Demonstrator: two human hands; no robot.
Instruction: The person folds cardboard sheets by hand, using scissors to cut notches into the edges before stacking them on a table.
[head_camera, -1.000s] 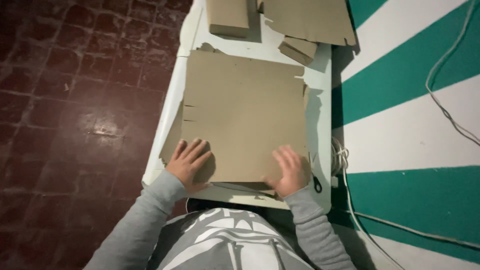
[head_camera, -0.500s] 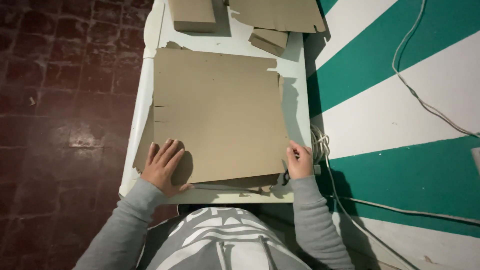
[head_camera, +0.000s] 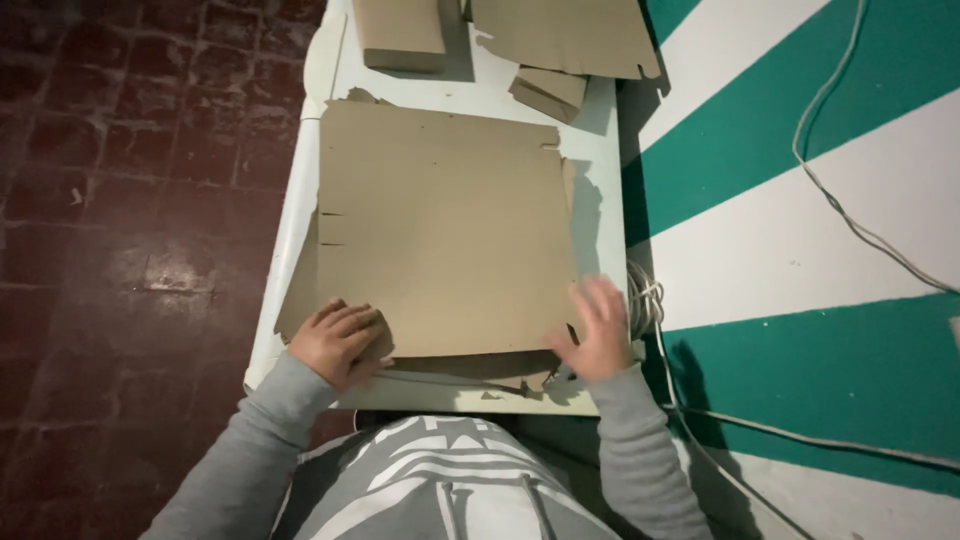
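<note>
Cardboard sheet, large and brown, lies flat on the white table and covers most of its near half. The sheet's left edge overhangs the table rim and shows 2 short slits; its far right corner is ragged.

Surroundings:
- Cardboard block, at the far left of the table, well apart from the sheet.
- Second cardboard sheet, at the far right, cut off by the top edge of the view.
- Small folded cardboard piece, between that second sheet and the large sheet.
- Coiled white cord, just beside the table's right edge; a thin white cable runs along the green and white striped wall.
- Dark red tiled floor, to the left.

Hand state:
- Left hand rests palm down on the sheet's near left corner, fingers curled loosely and gripping nothing.
- Right hand is at the near right corner with fingers spread open. It is blurred, so contact with the sheet cannot be confirmed.

Further cardboard lies under the sheet's near edge; its shape is mostly hidden. No containers are visible.
</note>
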